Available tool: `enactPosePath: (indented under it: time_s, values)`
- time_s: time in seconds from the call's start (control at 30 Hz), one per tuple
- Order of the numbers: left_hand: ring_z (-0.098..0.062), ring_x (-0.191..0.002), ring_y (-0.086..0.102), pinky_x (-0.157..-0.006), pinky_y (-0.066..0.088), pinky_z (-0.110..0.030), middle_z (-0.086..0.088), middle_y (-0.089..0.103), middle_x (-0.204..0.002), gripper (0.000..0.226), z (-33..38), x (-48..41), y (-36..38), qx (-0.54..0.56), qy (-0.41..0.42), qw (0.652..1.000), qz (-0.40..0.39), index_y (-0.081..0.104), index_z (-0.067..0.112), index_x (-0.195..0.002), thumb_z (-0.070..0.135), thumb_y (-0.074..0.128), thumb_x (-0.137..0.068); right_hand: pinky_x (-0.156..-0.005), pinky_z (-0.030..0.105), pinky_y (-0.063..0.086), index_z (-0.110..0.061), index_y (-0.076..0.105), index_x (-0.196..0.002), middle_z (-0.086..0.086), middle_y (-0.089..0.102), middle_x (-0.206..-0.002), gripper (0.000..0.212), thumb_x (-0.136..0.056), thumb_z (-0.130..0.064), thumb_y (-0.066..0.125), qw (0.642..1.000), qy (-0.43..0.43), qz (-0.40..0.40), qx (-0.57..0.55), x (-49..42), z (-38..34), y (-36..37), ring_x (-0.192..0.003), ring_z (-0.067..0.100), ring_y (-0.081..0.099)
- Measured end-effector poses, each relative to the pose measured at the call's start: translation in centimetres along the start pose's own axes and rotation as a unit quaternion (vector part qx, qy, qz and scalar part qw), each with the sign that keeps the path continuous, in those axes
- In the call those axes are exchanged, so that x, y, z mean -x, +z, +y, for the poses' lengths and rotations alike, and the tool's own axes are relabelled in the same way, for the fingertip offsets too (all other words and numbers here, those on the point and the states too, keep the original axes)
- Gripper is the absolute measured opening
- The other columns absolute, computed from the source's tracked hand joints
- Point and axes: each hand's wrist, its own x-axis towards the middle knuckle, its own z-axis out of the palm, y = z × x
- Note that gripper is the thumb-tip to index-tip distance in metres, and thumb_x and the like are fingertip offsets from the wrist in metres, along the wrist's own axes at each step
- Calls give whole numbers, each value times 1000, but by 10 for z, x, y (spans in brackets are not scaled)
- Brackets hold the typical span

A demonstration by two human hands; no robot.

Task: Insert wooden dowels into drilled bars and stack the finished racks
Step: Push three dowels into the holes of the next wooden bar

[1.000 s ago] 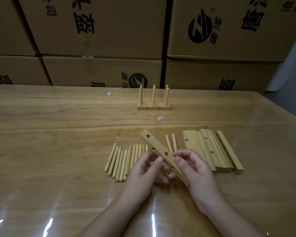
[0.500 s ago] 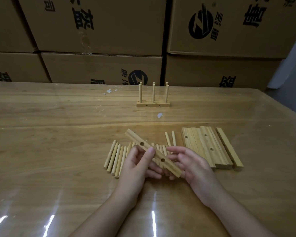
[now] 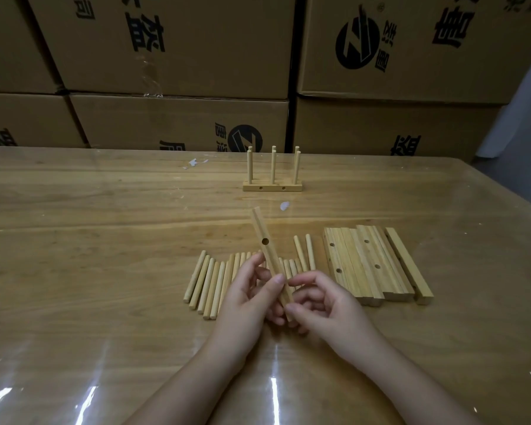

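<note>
From the head camera, a drilled bar [image 3: 265, 243] is held above the table [image 3: 105, 240], tilted away with one hole showing. The left hand [image 3: 252, 299] curls around its near half, while the right hand [image 3: 325, 308] seems to pinch its lower end, though the fingers overlap there. Loose dowels [image 3: 209, 280] lie in a row beneath the hands, a stack of bars [image 3: 368, 262] just to their right, and a finished rack [image 3: 273, 188] stands farther back.

Left hand [image 3: 249, 299] gripping, fingers curled, right hand [image 3: 325, 305] pinching
</note>
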Motion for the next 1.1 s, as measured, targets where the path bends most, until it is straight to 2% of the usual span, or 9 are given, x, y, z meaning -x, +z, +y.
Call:
enactPosePath:
  time_s: [0.07, 0.13, 0.2, 0.3, 0.43, 0.5, 0.6, 0.8, 1.1]
  values:
    - [-11, -55, 58, -49, 49, -23, 11, 61, -73, 47, 1, 0, 0, 13, -7, 1000, -3, 54, 27, -119, 29, 66, -73, -62, 22, 52, -28, 60, -100, -2, 69, -81, 23, -82, -15, 69, 1000, -5, 5, 2, 1, -1, 1, -72, 19, 67]
    - [-13, -53, 56, -49, 48, -24, 0, 59, -68, 47, 2, 0, -2, 23, -7, 1000, -12, 57, 15, -120, 29, 64, -76, -60, 20, 52, -31, 61, -94, -7, 69, -80, 12, -85, -23, 61, 990, -79, 70, 92, 4, -2, -1, -70, 10, 66]
    - [-14, -50, 55, -48, 47, -24, -4, 58, -62, 41, 3, 0, -3, 30, -6, 999, -18, 59, 9, -113, 30, 62, -78, -64, 17, 51, -26, 61, -98, -10, 65, -81, 14, -88, -21, 53, 936, -168, 178, 253, 4, 0, -9, -73, 5, 63]
    - [-14, -49, 55, -48, 47, -23, -4, 59, -60, 37, 3, 1, -4, 28, -8, 999, -28, 61, 8, -109, 29, 61, -79, -86, 25, 41, -14, 60, -109, -8, 63, -93, 26, -87, -2, 53, 877, -156, 285, 354, -1, 1, -24, -89, 8, 58]
    - [-15, -49, 54, -48, 47, -24, -3, 58, -59, 39, 4, 1, -3, 36, -15, 999, -29, 63, 8, -111, 28, 61, -78, -110, 34, 20, -26, 48, -131, -16, 49, -127, 41, -91, -17, 51, 885, -68, 194, 417, -5, 3, -27, -122, -3, 32]
    - [-15, -50, 53, -47, 47, -25, -3, 56, -61, 39, 4, 1, -2, 42, -17, 998, -34, 63, 7, -111, 26, 62, -77, -115, 37, 5, -35, 30, -142, -23, 28, -144, 51, -93, -28, 45, 856, -61, 109, 501, -6, 6, -27, -132, -6, 14]
    - [-15, -51, 53, -48, 48, -25, -2, 56, -64, 39, 5, 2, -2, 38, -19, 998, -40, 63, 7, -112, 24, 62, -77, -114, 39, -9, -40, 21, -144, -23, 9, -152, 54, -95, -28, 40, 814, -67, 40, 575, -8, 9, -26, -141, 1, 7]
    - [-15, -52, 54, -48, 48, -25, -3, 58, -68, 37, 5, 2, -2, 35, -21, 998, -40, 63, 10, -115, 24, 65, -81, -113, 43, -11, -41, 20, -144, -20, 13, -153, 51, -96, -33, 34, 789, -64, 19, 611, -9, 11, -26, -143, 6, 8]
    - [-15, -53, 54, -49, 47, -26, -3, 60, -70, 39, 5, 2, -2, 29, -24, 998, -43, 63, 10, -114, 25, 64, -79, -114, 38, -9, -38, 28, -143, -19, 25, -151, 46, -97, -34, 32, 800, -55, 41, 596, -7, 8, -22, -142, 3, 11]
